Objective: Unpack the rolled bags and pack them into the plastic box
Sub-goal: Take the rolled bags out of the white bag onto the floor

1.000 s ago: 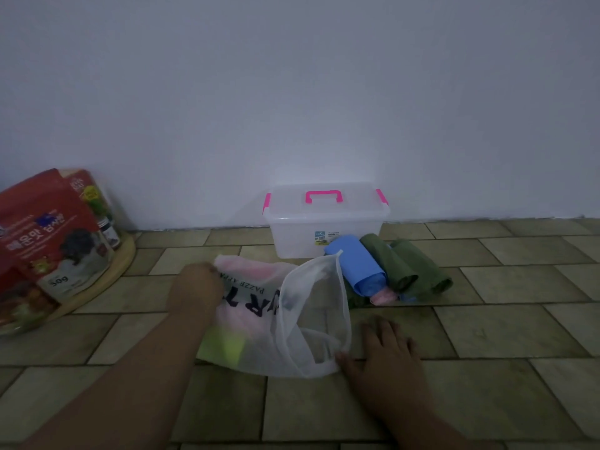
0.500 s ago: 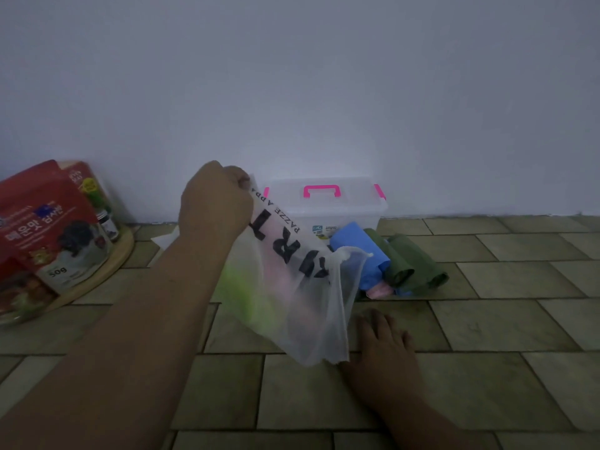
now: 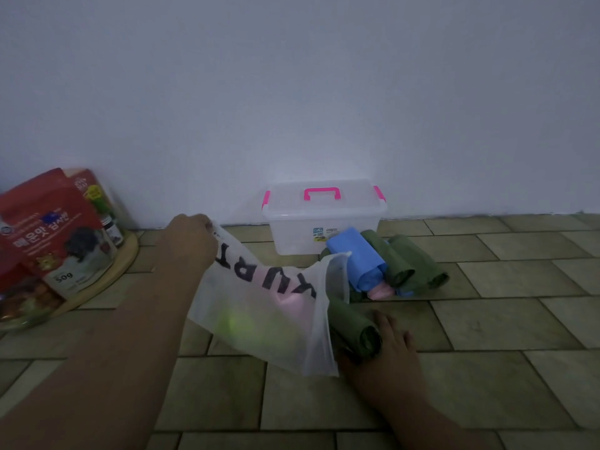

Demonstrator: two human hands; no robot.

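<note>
My left hand (image 3: 190, 240) grips the closed end of a translucent white carrier bag (image 3: 266, 306) with black letters and holds it tilted, mouth down to the right. Green and pink rolls show faintly inside it. A dark green rolled bag (image 3: 352, 326) lies on the floor at the bag's mouth, and my right hand (image 3: 386, 349) rests on its near end. Behind it lies a pile of rolls: a blue roll (image 3: 357, 258), two green rolls (image 3: 412, 264) and a pink one (image 3: 380, 291). The clear plastic box (image 3: 323, 219) with pink handle and latches stands shut by the wall.
The floor is of olive tiles (image 3: 506, 323), with a white wall just behind the box. At the left, red snack packets (image 3: 48, 235) and a small jar lean on a round wooden tray (image 3: 110, 274).
My left hand has lowered the carrier bag's end and tipped it toward the right. A green roll now lies outside the bag's mouth, with my right hand on it.
</note>
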